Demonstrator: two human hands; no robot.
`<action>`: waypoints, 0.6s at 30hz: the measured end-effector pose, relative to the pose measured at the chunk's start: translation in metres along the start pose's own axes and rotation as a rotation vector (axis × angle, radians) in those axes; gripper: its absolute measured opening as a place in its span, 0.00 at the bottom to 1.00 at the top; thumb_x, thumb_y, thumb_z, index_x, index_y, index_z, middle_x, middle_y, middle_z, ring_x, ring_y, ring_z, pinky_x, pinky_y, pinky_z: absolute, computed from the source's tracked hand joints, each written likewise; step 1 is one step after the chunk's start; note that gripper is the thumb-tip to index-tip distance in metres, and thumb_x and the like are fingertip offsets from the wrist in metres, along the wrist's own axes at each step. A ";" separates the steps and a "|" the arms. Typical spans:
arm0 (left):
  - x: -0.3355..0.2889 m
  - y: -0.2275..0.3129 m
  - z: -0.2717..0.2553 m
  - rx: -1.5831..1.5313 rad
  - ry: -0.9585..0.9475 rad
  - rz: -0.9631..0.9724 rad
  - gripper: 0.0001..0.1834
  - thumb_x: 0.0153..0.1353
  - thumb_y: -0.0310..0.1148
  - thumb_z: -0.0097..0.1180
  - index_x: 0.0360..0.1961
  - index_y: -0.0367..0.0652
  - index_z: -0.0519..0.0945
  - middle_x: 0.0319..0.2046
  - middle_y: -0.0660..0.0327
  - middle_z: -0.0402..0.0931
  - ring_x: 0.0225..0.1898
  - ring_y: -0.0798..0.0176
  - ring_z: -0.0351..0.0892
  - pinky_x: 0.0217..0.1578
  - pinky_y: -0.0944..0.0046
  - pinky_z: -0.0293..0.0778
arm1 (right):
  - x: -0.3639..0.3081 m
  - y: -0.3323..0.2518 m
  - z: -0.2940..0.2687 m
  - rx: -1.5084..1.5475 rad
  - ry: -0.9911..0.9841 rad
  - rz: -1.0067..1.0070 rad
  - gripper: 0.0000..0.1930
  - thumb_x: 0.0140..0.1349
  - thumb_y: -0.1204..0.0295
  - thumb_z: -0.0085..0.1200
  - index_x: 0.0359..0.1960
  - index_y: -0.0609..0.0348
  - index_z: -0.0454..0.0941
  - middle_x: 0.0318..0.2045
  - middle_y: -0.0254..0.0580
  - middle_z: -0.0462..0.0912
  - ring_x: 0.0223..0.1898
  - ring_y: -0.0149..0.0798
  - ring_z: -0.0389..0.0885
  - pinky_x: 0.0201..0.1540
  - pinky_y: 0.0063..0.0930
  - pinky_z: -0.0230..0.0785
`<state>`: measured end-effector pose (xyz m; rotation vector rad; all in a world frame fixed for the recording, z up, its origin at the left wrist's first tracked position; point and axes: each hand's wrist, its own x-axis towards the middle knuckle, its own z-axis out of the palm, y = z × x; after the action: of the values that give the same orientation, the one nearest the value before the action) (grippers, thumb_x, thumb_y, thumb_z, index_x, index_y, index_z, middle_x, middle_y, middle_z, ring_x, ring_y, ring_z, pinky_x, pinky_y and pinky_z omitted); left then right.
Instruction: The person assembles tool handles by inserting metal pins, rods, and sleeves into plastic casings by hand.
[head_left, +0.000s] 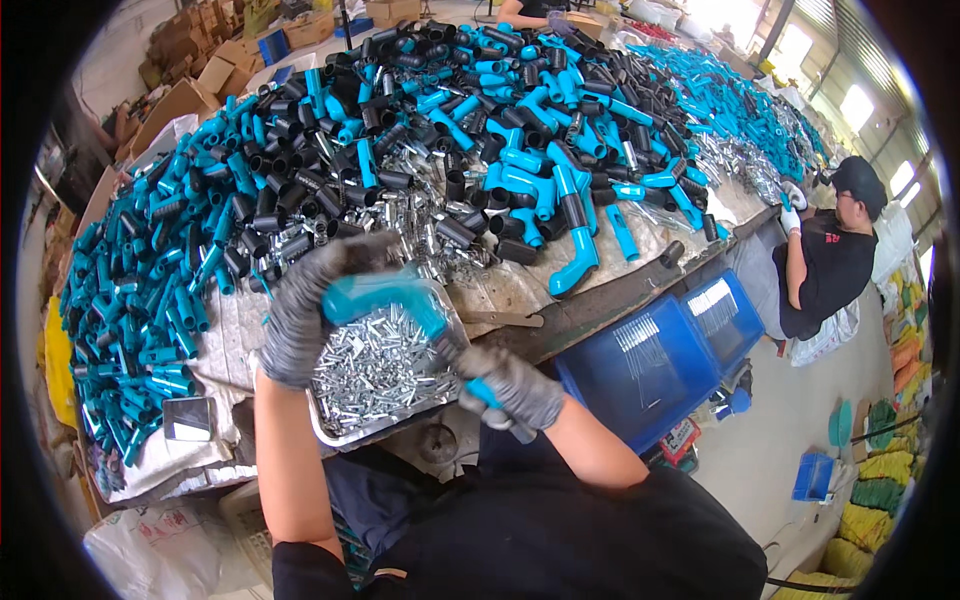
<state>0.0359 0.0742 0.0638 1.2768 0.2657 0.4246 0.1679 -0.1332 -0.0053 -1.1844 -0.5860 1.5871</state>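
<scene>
My right hand (512, 388), in a grey knitted glove, is closed round an angled tubular part, teal (385, 296) at its bent end with a black sleeve behind it. More teal shows between the fingers. My left hand (305, 310), gloved alike, arches over the bent end; its fingers are smeared by motion, and I cannot tell if they touch the part. Below both hands lies a metal tray (345, 438) filled with small silvery metal pins (375, 365). A similar teal-and-black angled piece (573, 220) rests on the table beyond.
A big heap of teal and black plastic pieces (440, 110) covers the table, loose metal parts among them. A phone (188, 419) lies at the left edge. Blue bins (640, 375) stand right of the table. Another person (825, 250) works at the far right.
</scene>
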 end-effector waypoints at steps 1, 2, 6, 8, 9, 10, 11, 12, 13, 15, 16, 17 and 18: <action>0.002 -0.005 -0.004 -0.168 -0.015 0.004 0.25 0.63 0.45 0.50 0.51 0.34 0.77 0.48 0.57 0.79 0.50 0.64 0.74 0.54 0.65 0.66 | -0.003 0.010 -0.009 0.207 -0.110 -0.117 0.28 0.60 0.41 0.47 0.45 0.53 0.75 0.16 0.28 0.68 0.09 0.19 0.58 0.09 0.16 0.48; 0.009 -0.010 -0.017 0.055 0.014 0.027 0.27 0.63 0.47 0.49 0.52 0.33 0.76 0.49 0.55 0.77 0.52 0.61 0.73 0.57 0.62 0.63 | -0.007 0.018 0.000 0.173 -0.189 -0.040 0.28 0.61 0.42 0.48 0.46 0.53 0.74 0.17 0.28 0.68 0.09 0.20 0.58 0.09 0.16 0.49; 0.007 0.000 0.001 0.168 -0.049 -0.026 0.28 0.61 0.46 0.51 0.51 0.31 0.75 0.52 0.51 0.75 0.53 0.57 0.74 0.61 0.57 0.61 | 0.015 0.053 0.008 0.105 -0.225 0.079 0.24 0.61 0.45 0.51 0.45 0.53 0.72 0.17 0.30 0.69 0.10 0.22 0.62 0.09 0.18 0.54; 0.004 -0.004 -0.008 0.024 0.058 -0.052 0.28 0.61 0.47 0.51 0.51 0.31 0.76 0.50 0.49 0.76 0.51 0.57 0.76 0.58 0.57 0.65 | 0.013 0.018 -0.012 0.066 -0.006 0.031 0.23 0.62 0.47 0.50 0.45 0.53 0.72 0.17 0.29 0.69 0.09 0.21 0.63 0.08 0.19 0.54; 0.008 -0.014 -0.019 0.044 0.046 0.025 0.27 0.62 0.46 0.49 0.50 0.31 0.76 0.49 0.51 0.77 0.52 0.58 0.76 0.57 0.59 0.67 | 0.006 0.015 -0.020 0.218 -0.029 -0.022 0.23 0.62 0.46 0.50 0.45 0.53 0.72 0.17 0.30 0.69 0.09 0.21 0.61 0.09 0.18 0.54; 0.019 -0.023 -0.027 0.065 0.050 -0.018 0.26 0.63 0.45 0.48 0.50 0.31 0.77 0.49 0.52 0.77 0.52 0.58 0.75 0.56 0.60 0.67 | 0.000 0.017 -0.009 0.229 -0.129 -0.001 0.23 0.62 0.47 0.51 0.45 0.53 0.72 0.17 0.30 0.69 0.10 0.21 0.61 0.09 0.18 0.54; 0.021 -0.024 -0.033 0.088 0.060 -0.059 0.26 0.63 0.45 0.47 0.50 0.31 0.77 0.49 0.52 0.77 0.53 0.59 0.75 0.56 0.61 0.67 | -0.009 0.014 0.016 0.239 -0.236 0.021 0.23 0.61 0.47 0.52 0.46 0.54 0.72 0.18 0.29 0.69 0.10 0.21 0.61 0.10 0.18 0.54; 0.016 -0.016 -0.022 0.149 -0.009 -0.047 0.25 0.64 0.44 0.46 0.50 0.31 0.77 0.50 0.53 0.77 0.54 0.59 0.74 0.56 0.62 0.67 | -0.012 0.011 0.042 0.075 -0.301 0.060 0.22 0.61 0.51 0.54 0.46 0.54 0.72 0.20 0.30 0.70 0.12 0.21 0.61 0.11 0.17 0.54; 0.010 -0.004 -0.005 0.215 -0.076 -0.032 0.25 0.64 0.44 0.45 0.50 0.32 0.77 0.50 0.53 0.77 0.54 0.60 0.74 0.56 0.62 0.66 | 0.005 0.047 0.041 -0.073 -0.193 -0.027 0.20 0.61 0.55 0.55 0.46 0.57 0.72 0.20 0.30 0.70 0.12 0.21 0.61 0.12 0.16 0.55; 0.004 0.002 -0.001 0.249 -0.044 0.002 0.23 0.64 0.42 0.46 0.49 0.34 0.78 0.46 0.57 0.80 0.47 0.65 0.77 0.51 0.66 0.69 | 0.040 0.075 -0.010 0.049 -0.176 -0.136 0.24 0.62 0.52 0.53 0.51 0.57 0.69 0.19 0.32 0.70 0.11 0.23 0.64 0.11 0.16 0.58; -0.001 -0.007 -0.016 0.180 0.020 0.002 0.22 0.65 0.42 0.46 0.49 0.34 0.78 0.45 0.57 0.80 0.46 0.65 0.77 0.51 0.66 0.70 | 0.018 0.027 0.000 0.120 -0.041 -0.054 0.21 0.65 0.54 0.49 0.48 0.59 0.70 0.18 0.34 0.71 0.11 0.24 0.67 0.10 0.18 0.60; 0.001 -0.013 -0.026 0.104 0.059 0.004 0.22 0.65 0.41 0.46 0.49 0.34 0.78 0.44 0.57 0.80 0.46 0.65 0.78 0.50 0.65 0.71 | 0.006 0.006 0.000 0.150 0.015 -0.050 0.21 0.67 0.54 0.44 0.48 0.59 0.72 0.17 0.34 0.71 0.10 0.25 0.67 0.08 0.18 0.57; 0.002 -0.013 -0.036 0.556 0.052 0.146 0.21 0.66 0.40 0.45 0.49 0.34 0.78 0.44 0.56 0.80 0.45 0.65 0.79 0.50 0.65 0.72 | -0.005 -0.002 0.016 0.122 -0.069 0.007 0.22 0.67 0.51 0.44 0.47 0.58 0.72 0.16 0.33 0.70 0.09 0.25 0.66 0.08 0.18 0.56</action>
<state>0.0247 0.1036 0.0416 1.8385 0.3503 0.5303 0.1546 -0.1342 0.0050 -1.0457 -0.5222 1.6508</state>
